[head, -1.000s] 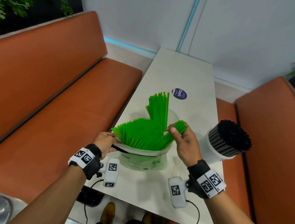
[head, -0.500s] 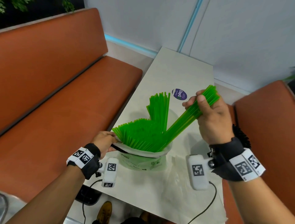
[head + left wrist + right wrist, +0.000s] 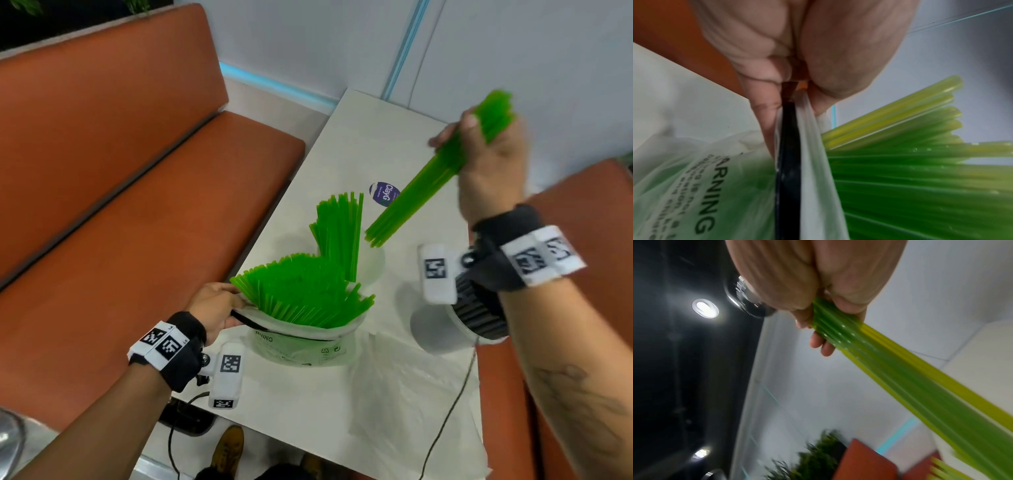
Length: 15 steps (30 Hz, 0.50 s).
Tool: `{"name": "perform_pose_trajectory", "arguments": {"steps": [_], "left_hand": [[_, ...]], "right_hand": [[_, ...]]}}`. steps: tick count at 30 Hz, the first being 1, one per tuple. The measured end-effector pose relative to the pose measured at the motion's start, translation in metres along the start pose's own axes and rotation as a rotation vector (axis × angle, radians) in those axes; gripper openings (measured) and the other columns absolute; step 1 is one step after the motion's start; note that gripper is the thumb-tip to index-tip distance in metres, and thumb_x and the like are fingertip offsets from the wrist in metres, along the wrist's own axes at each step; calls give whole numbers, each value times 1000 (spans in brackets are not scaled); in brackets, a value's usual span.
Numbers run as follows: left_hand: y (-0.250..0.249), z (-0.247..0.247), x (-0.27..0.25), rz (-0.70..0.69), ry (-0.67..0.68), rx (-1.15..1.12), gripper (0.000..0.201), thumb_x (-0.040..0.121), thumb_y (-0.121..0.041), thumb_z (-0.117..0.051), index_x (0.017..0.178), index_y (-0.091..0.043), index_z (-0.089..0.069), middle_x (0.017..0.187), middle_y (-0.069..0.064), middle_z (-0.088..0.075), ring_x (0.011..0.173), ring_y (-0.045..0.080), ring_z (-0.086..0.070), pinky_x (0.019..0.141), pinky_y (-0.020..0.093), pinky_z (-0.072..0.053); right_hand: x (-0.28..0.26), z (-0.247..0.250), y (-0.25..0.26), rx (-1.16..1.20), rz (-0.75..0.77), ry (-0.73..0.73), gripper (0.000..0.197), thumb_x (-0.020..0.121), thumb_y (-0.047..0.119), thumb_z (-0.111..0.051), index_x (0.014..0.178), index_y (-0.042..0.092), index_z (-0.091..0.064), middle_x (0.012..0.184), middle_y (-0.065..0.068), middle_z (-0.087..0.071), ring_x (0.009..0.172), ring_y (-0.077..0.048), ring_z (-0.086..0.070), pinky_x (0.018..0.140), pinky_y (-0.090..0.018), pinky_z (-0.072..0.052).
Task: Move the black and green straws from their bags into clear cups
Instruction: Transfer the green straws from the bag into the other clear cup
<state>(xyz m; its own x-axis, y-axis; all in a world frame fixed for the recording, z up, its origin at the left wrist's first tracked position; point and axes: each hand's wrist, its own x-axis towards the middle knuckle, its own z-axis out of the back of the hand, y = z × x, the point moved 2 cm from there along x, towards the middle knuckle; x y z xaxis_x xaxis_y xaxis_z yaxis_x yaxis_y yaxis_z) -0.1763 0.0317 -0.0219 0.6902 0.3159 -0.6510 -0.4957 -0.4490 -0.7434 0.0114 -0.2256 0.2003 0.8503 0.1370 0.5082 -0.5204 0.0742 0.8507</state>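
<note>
Nearest us, our left hand (image 3: 214, 306) pinches the rim of the bag (image 3: 301, 346) at the table's (image 3: 376, 411) left edge; the left wrist view shows thumb and fingers clamped on the plastic, a detail the head view blurs. Green straws (image 3: 301, 291) fan out of the bag. Our right wrist hides most of the cup of black straws (image 3: 476, 315) by the right edge. Beyond the bag, a clear cup (image 3: 375, 263) holds upright green straws, its walls barely visible. Farther up, our right hand (image 3: 489, 154) grips a raised bundle (image 3: 421, 192), clear of everything, over the bare far tabletop.
</note>
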Motion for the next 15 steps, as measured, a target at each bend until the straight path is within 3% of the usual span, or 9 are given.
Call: {"name": "perform_pose_trajectory", "arguments": {"steps": [3, 4, 6, 9, 12, 15], "left_hand": [[0, 2, 2, 19, -6, -5, 32, 84, 24, -43, 112, 12, -53, 102, 30, -63, 86, 39, -64, 59, 39, -61], [1, 2, 3, 24, -5, 0, 36, 84, 24, -43, 117, 14, -52, 111, 33, -61, 91, 40, -63, 63, 41, -60], [2, 3, 3, 27, -8, 4, 39, 84, 24, -44, 120, 16, -51, 120, 37, -58, 93, 41, -63, 65, 43, -59], [2, 4, 4, 16, -29, 8, 40, 83, 25, -44, 122, 15, -50, 122, 38, -56, 84, 38, -64, 62, 41, -59], [2, 4, 6, 23, -25, 6, 39, 83, 24, -43, 121, 16, -50, 120, 37, -58, 81, 36, -64, 60, 39, -60], [2, 4, 6, 33, -13, 7, 38, 84, 24, -43, 120, 17, -51, 117, 36, -60, 89, 40, -64, 63, 40, -61]], "right_hand": [[-16, -23, -67, -214, -197, 16, 10, 101, 16, -49, 92, 17, -54, 87, -11, -66, 83, -28, -62, 76, -43, -54], [-23, -28, -89, -290, -263, 61, 8, 100, 17, -51, 98, 12, -57, 95, -13, -65, 89, -28, -61, 84, -47, -53], [-39, -37, -126, -457, -378, 201, 29, 99, 22, -54, 121, 3, -55, 111, -11, -61, 108, -29, -56, 100, -50, -46], [-60, -47, -155, -639, -442, 365, 50, 98, 25, -57, 141, 5, -43, 151, -18, -37, 141, -34, -31, 118, -44, -25], [-67, -55, -162, -665, -422, 441, 48, 98, 26, -56, 142, 11, -45, 156, -14, -31, 145, -34, -26, 119, -47, -23], [-66, -50, -151, -627, -426, 467, 50, 95, 31, -61, 140, 15, -48, 158, -10, -28, 148, -28, -21, 121, -42, -19]]}}
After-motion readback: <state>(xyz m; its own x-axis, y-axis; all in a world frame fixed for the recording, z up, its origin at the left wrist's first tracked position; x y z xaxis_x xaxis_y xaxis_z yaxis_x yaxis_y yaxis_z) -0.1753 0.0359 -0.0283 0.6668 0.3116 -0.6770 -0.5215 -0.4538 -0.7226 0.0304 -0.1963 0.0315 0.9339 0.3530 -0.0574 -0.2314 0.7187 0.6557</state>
